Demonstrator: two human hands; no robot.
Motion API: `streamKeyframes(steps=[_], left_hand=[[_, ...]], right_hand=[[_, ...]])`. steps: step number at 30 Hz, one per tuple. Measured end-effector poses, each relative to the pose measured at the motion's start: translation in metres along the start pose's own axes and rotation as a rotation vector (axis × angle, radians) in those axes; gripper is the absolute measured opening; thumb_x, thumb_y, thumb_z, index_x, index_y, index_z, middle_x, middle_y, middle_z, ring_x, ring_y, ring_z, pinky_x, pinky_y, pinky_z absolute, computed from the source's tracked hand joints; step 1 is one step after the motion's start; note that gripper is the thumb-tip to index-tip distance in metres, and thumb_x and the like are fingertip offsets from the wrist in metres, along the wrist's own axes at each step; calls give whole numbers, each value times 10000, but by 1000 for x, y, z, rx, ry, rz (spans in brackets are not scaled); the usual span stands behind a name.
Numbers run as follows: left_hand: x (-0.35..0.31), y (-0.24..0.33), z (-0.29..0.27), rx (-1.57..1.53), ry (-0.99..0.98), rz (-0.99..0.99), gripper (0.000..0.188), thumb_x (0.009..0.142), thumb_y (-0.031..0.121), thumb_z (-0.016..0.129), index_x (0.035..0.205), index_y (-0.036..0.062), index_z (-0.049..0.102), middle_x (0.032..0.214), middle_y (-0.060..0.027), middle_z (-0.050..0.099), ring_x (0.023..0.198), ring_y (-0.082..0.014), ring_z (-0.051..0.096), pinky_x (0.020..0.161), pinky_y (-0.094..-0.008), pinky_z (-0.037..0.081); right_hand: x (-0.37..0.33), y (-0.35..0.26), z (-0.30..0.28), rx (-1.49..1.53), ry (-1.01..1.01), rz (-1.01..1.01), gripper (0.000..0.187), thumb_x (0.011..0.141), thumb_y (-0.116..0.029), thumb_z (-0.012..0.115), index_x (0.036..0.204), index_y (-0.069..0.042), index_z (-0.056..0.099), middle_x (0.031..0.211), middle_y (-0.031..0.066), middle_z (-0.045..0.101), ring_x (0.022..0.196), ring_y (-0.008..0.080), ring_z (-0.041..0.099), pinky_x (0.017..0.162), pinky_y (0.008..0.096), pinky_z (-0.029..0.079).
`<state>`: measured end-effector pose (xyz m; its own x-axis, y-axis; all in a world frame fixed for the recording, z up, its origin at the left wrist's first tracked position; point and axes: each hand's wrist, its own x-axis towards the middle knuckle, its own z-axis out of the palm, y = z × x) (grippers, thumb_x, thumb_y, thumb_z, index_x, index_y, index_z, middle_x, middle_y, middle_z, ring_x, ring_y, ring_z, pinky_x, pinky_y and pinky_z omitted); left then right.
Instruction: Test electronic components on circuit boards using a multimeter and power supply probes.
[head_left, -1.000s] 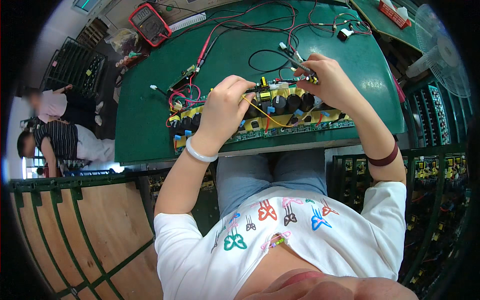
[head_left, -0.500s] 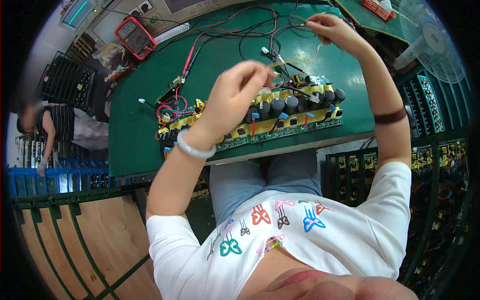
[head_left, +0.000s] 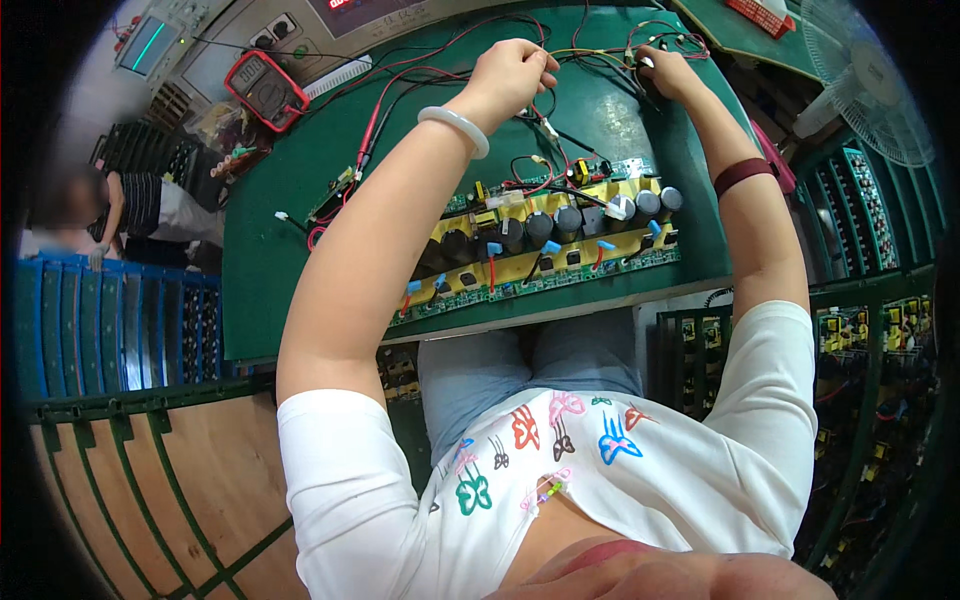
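Over the far middle of the bench, my left hand is closed, its fingertips pinching a thin yellowish wire that runs off to the right. My right hand, at the far right, has curled fingers among thin leads; a dark lead hangs by the fingertips, and what they grip is too small to make out. Nearer to me lies a long green circuit board with a row of black cylindrical capacitors, yellow parts and blue-tipped wires. A white connector rests over the capacitors.
A red multimeter lies at the back left with red and black probe leads trailing across the green bench. Beyond stands a grey instrument and an oscilloscope. A fan is at right; another person bends over blue racks at left.
My left hand has moved up and away from the circuit board to the far side of the bench. My right hand has shifted slightly right and nearer. The board's capacitors are more exposed.
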<state>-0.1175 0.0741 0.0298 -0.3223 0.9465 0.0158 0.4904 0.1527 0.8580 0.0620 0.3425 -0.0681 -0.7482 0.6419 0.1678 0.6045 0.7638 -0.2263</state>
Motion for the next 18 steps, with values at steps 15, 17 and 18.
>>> streamKeyframes(steps=[15, 17, 18], left_hand=[[-78, -26, -75, 396, -72, 79, 229, 927, 176, 680, 1080, 6, 697, 1030, -88, 708, 968, -174, 672, 878, -316, 525], [-109, -28, -81, 320, -175, 39, 221, 922, 174, 690, 1057, 0, 701, 1021, -80, 707, 973, -165, 668, 880, -316, 521], [-126, -26, -82, 249, -262, 7, 214, 916, 173, 700, 1034, -6, 705, 1013, -72, 705, 977, -155, 664, 882, -315, 518]], right_hand=[[-105, -155, -71, 571, -11, -570, 155, 892, -161, 715, 929, -22, 658, 852, 128, 607, 769, 269, 632, 657, 379, 496], [-132, -181, -74, 584, -145, -660, 174, 852, -164, 753, 897, -25, 659, 882, 107, 599, 821, 278, 639, 689, 384, 514], [-141, -191, -73, 538, -138, -687, 192, 826, -175, 775, 880, -29, 662, 890, 98, 600, 841, 292, 643, 712, 379, 530]])
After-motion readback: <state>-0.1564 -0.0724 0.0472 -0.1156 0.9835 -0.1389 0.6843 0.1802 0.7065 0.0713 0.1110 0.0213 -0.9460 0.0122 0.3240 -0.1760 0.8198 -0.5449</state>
